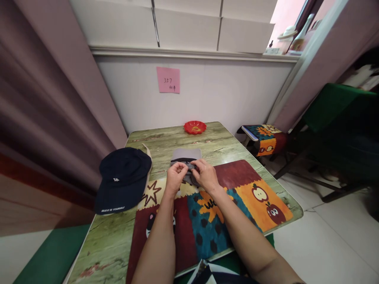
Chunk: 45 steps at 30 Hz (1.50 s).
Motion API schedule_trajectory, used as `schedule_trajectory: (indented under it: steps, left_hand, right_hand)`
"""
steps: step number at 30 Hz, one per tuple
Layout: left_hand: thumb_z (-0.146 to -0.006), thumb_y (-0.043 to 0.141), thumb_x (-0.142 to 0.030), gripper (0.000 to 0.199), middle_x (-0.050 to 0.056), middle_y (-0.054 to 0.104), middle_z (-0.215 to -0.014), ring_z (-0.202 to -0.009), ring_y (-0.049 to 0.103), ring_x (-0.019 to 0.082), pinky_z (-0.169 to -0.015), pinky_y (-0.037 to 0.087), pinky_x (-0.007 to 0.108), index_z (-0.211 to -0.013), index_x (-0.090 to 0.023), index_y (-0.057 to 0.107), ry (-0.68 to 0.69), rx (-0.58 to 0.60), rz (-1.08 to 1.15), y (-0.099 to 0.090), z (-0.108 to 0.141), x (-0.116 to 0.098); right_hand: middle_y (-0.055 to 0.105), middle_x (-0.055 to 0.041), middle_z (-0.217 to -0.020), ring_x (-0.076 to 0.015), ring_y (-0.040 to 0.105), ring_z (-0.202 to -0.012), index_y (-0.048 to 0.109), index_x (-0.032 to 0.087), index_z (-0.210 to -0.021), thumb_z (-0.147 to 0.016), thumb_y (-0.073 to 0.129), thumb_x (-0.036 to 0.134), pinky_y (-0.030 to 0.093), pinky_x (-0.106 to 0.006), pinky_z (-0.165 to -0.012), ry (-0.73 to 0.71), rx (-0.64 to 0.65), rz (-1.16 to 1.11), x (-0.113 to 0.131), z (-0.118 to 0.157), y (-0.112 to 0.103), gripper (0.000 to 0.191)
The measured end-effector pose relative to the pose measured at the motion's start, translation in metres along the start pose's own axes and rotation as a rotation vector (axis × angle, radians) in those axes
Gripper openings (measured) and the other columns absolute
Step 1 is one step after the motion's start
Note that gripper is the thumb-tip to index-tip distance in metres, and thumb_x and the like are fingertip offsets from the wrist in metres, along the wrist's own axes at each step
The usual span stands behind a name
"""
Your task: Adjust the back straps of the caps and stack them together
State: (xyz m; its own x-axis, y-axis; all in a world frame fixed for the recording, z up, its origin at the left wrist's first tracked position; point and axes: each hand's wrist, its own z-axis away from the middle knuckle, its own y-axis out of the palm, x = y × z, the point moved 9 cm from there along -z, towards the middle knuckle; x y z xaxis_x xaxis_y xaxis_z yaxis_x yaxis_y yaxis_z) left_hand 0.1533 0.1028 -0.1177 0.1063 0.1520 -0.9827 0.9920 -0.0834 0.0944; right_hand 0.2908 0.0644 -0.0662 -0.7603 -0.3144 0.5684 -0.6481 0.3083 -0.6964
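Observation:
A grey cap (186, 154) lies near the middle of the table, its pale flat brim toward the wall and its darker part between my hands. My left hand (176, 176) is closed in a pinch at the cap's left side. From the right, my right hand (206, 175) grips the cap with bent fingers. Both hands partly hide the cap, so the exact part in the fingertips is unclear. To the left rests a navy cap (126, 173) with white lettering on its brim and a light strap behind it.
A patterned mat (192, 232) covers the near part of the wood-look table (142, 138). At the table's far edge stands a red scalloped dish (194, 127). A pink note (168, 80) hangs on the wall. On the right are a cloth-covered stool (263, 138) and a green-covered chair (340, 106).

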Motion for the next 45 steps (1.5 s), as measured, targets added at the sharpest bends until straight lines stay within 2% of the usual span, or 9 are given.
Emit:
schedule_trajectory:
  steps: [11, 16, 20, 23, 27, 31, 35, 41, 45]
  left_hand:
    - [-0.074, 0.069, -0.033, 0.020, -0.006, 0.049, -0.055, -0.044, 0.038, 0.006, -0.043, 0.028, 0.018, -0.075, -0.018, 0.056, 0.026, -0.050, 0.017, -0.016, -0.002, -0.005]
    - [-0.076, 0.069, -0.034, 0.021, -0.007, 0.048, -0.056, -0.043, 0.037, 0.006, -0.043, 0.029, 0.018, -0.078, -0.018, 0.055, 0.046, -0.085, 0.022, -0.020, -0.003, -0.005]
    - [-0.076, 0.069, -0.033, 0.019, -0.005, 0.053, -0.061, -0.044, 0.040, 0.006, -0.042, 0.030, 0.018, -0.079, -0.019, 0.056, 0.089, -0.128, 0.002, -0.026, -0.005, -0.006]
    - [-0.074, 0.069, -0.030, 0.019, 0.002, 0.066, -0.088, -0.045, 0.042, 0.004, -0.039, 0.030, 0.018, -0.075, -0.018, 0.054, 0.106, -0.150, -0.005, -0.028, -0.005, -0.008]
    - [-0.077, 0.066, -0.031, 0.022, 0.010, 0.065, -0.119, -0.044, 0.045, 0.002, -0.036, 0.033, 0.018, -0.075, -0.018, 0.049, 0.098, -0.088, 0.033, -0.021, -0.004, -0.009]
    - [-0.079, 0.065, -0.034, 0.024, 0.009, 0.069, -0.107, -0.041, 0.046, 0.003, -0.037, 0.038, 0.018, -0.077, -0.019, 0.046, 0.102, -0.044, 0.050, -0.015, -0.003, -0.010]
    - [-0.081, 0.064, -0.033, 0.023, 0.005, 0.069, -0.090, -0.039, 0.047, 0.003, -0.037, 0.038, 0.017, -0.078, -0.019, 0.045, 0.073, -0.057, 0.035, -0.013, -0.003, -0.009]
    - [-0.080, 0.063, -0.030, 0.022, 0.002, 0.067, -0.082, -0.039, 0.046, 0.003, -0.038, 0.036, 0.016, -0.077, -0.019, 0.045, 0.062, -0.092, 0.026, -0.016, -0.003, -0.007]
    - [-0.080, 0.064, -0.031, 0.018, 0.005, 0.068, -0.096, -0.043, 0.048, 0.003, -0.038, 0.036, 0.017, -0.085, -0.019, 0.051, 0.079, -0.051, 0.026, -0.016, -0.004, -0.010]
  right_hand:
    - [0.070, -0.0038, -0.103, -0.0200, 0.064, -0.083, 0.068, 0.026, -0.111, -0.087, 0.061, 0.026, 0.045, -0.031, -0.074, -0.001, 0.001, 0.051, 0.002, -0.001, 0.001, 0.024]
    - [0.069, -0.0091, -0.113, -0.0277, 0.059, -0.106, 0.060, 0.024, -0.127, -0.083, 0.070, 0.038, 0.037, -0.042, -0.094, -0.064, -0.029, 0.129, 0.004, 0.000, -0.003, 0.047]
    - [0.068, -0.0108, -0.114, -0.0292, 0.055, -0.114, 0.069, 0.022, -0.099, -0.082, 0.070, 0.035, 0.025, -0.050, -0.106, -0.022, -0.031, 0.117, -0.005, 0.002, -0.001, 0.021]
    - [0.070, -0.0079, -0.113, -0.0267, 0.055, -0.115, 0.068, 0.022, -0.088, -0.085, 0.064, 0.030, 0.023, -0.049, -0.108, 0.037, -0.043, 0.015, -0.012, 0.001, -0.002, 0.010]
    - [0.071, -0.0042, -0.109, -0.0236, 0.059, -0.111, 0.067, 0.023, -0.090, -0.086, 0.059, 0.031, 0.031, -0.043, -0.104, 0.089, -0.050, -0.167, -0.015, -0.001, -0.005, 0.012]
    - [0.071, -0.0011, -0.089, -0.0206, 0.062, -0.088, 0.067, 0.023, -0.085, -0.085, 0.054, 0.036, 0.043, -0.033, -0.086, 0.189, -0.047, -0.332, -0.024, -0.002, -0.003, 0.018]
    - [0.066, 0.0016, -0.074, -0.0178, 0.059, -0.073, 0.064, 0.022, -0.079, -0.082, 0.051, 0.039, 0.043, -0.026, -0.068, 0.314, -0.044, -0.476, -0.037, 0.002, 0.007, 0.022]
    - [0.066, 0.0016, -0.074, -0.0172, 0.059, -0.073, 0.066, 0.022, -0.078, -0.081, 0.051, 0.040, 0.043, -0.025, -0.065, 0.334, -0.064, -0.479, -0.042, 0.004, 0.013, 0.024]
    - [0.066, 0.0016, -0.073, -0.0174, 0.058, -0.072, 0.067, 0.022, -0.078, -0.081, 0.052, 0.040, 0.045, -0.025, -0.068, 0.270, -0.041, -0.414, -0.037, 0.002, 0.008, 0.023]
